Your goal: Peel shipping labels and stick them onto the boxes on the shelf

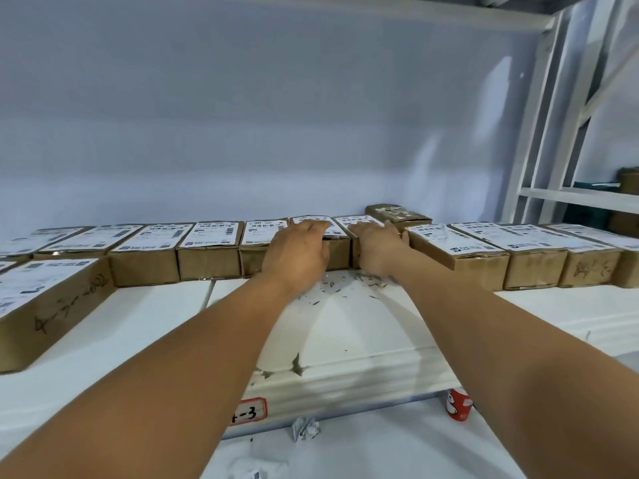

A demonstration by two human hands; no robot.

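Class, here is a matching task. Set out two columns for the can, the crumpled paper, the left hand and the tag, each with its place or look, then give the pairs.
Things
1. can
2. crumpled paper
3. left hand
4. tag

Descriptions
A. resting on a labelled box
B. red, upright, lower right
C. stuck on the shelf front edge
D. white, lying just below the tag

Pairs: 1-B, 2-D, 3-A, 4-C
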